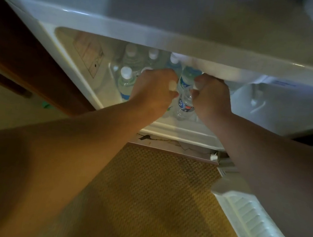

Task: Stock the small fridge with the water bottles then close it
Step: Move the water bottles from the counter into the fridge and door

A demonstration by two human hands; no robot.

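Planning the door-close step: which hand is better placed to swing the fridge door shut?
Right, probably. The open white fridge door lies along the right forearm, so the right hand only needs to draw back. The left hand would have to cross over. Both now grip clear plastic water bottles.

Both hands, left (153, 90) and right (210, 97), grip water bottles (186, 94) inside the open fridge (88, 21).

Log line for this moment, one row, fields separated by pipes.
stage: stocking | left hand and right hand: both gripping bottle inside fridge | door: open | bottles already inside: several
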